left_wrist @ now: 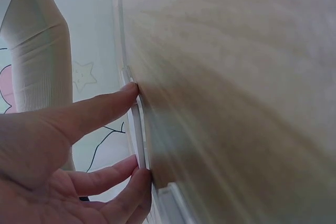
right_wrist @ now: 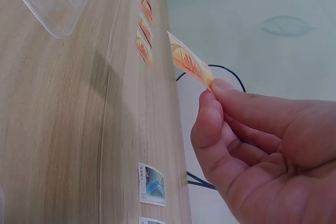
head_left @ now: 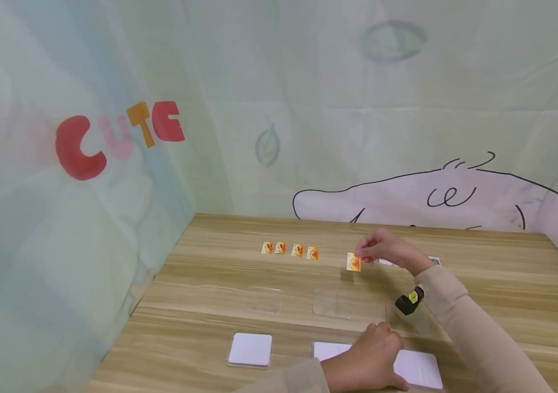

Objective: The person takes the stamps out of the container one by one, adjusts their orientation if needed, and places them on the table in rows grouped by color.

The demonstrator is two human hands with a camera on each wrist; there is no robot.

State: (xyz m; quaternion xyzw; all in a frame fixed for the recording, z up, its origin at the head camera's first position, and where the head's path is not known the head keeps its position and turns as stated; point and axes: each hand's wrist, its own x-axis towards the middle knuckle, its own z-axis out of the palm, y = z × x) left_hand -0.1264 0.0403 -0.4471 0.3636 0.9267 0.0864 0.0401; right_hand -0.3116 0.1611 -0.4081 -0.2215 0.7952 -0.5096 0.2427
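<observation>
My right hand [head_left: 391,250] pinches an orange-and-yellow perforated postage stamp [right_wrist: 190,62] by one corner, between thumb and forefinger, held above the tabletop. A row of several similar orange stamps [head_left: 297,250] lies farther left. Below the right hand, in the right wrist view, lies a blue-and-white stamp [right_wrist: 153,184], with part of another at the frame's bottom. At the table's near side my left hand [head_left: 369,355] grips a thin white slab [left_wrist: 138,135] by its edges, thumb on one side and fingers on the other. The hand hides much of it in the head view.
Clear plastic trays or lids [head_left: 332,303] lie in a row across the middle of the wooden table [head_left: 185,305]. Nearer me are flat white squares [head_left: 251,349] in clear cases. A printed fabric backdrop [head_left: 239,136] rises behind the table and on its left.
</observation>
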